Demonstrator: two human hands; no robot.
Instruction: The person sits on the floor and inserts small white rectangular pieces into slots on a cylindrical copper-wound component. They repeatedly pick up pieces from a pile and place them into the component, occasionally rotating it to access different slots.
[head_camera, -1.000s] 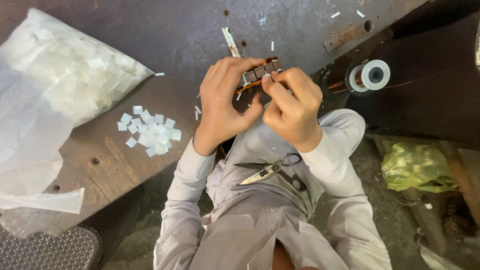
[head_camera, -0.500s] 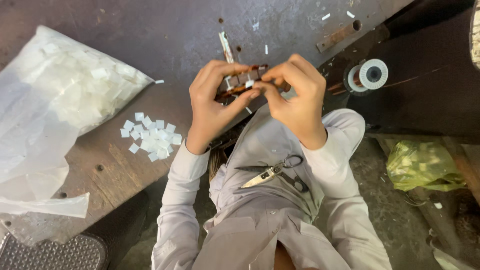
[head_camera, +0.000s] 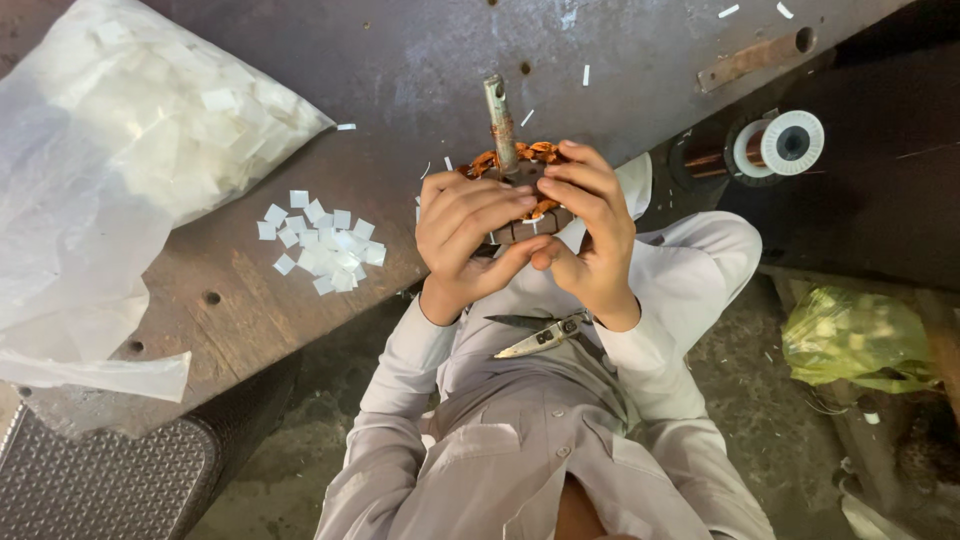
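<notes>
Armature (head_camera: 520, 195) with copper windings and a steel shaft sticking up toward 12 o'clock sits gripped between both hands, just over the edge of the metal workbench (head_camera: 420, 60). Left hand (head_camera: 470, 235) wraps its fingers closed around its left side; right hand (head_camera: 590, 235) curls shut over the right (thumbs nearly meeting underneath). Loose white paper squares (head_camera: 320, 245) lie at 9 o'clock, scissors (head_camera: 535, 335) on the lap at 6, wire spool (head_camera: 775, 145) at 3.

Both hands, left hand (head_camera: 468, 232) and right hand (head_camera: 590, 230), clasp a copper-wound motor armature (head_camera: 515, 170), shaft pointing far. Small white paper squares (head_camera: 320, 245) lie left on the workbench (head_camera: 400, 70); scissors (head_camera: 535, 335) rest on the lap.
</notes>
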